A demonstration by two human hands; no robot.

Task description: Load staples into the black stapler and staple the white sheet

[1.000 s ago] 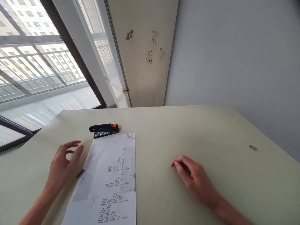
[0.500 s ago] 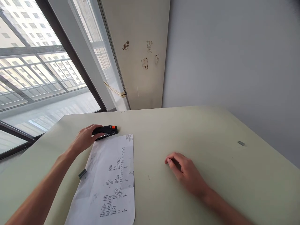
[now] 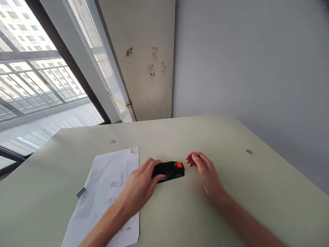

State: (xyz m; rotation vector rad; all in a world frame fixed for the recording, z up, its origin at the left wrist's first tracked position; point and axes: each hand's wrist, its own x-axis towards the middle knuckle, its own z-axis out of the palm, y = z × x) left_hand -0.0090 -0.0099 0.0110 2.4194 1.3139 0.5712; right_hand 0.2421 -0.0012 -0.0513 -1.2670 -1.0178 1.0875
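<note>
My left hand [image 3: 142, 180] is wrapped round a black stapler [image 3: 168, 170] with an orange patch near its front end, which points right. The stapler is over the table, just right of the printed paper [image 3: 102, 178]; my left forearm crosses above the sheet and hides part of the text. Close to the stapler's front end is my right hand [image 3: 205, 171], its fingers loosely bent and apart, with nothing visible in them. A small gap separates it from the stapler.
A grey staple strip [image 3: 81, 192] lies at the paper's left edge. Thin staple pieces [image 3: 112, 141] rest beyond the sheet, and another short strip [image 3: 249, 151] is at the right of the pale table [image 3: 205, 133]. A window stands at left, a grey wall behind.
My left hand has carried the stapler from the paper's far edge rightward and nearer, uncovering thin staple pieces. My right hand has risen slightly and its fingers have loosened. The view has shifted slightly.
</note>
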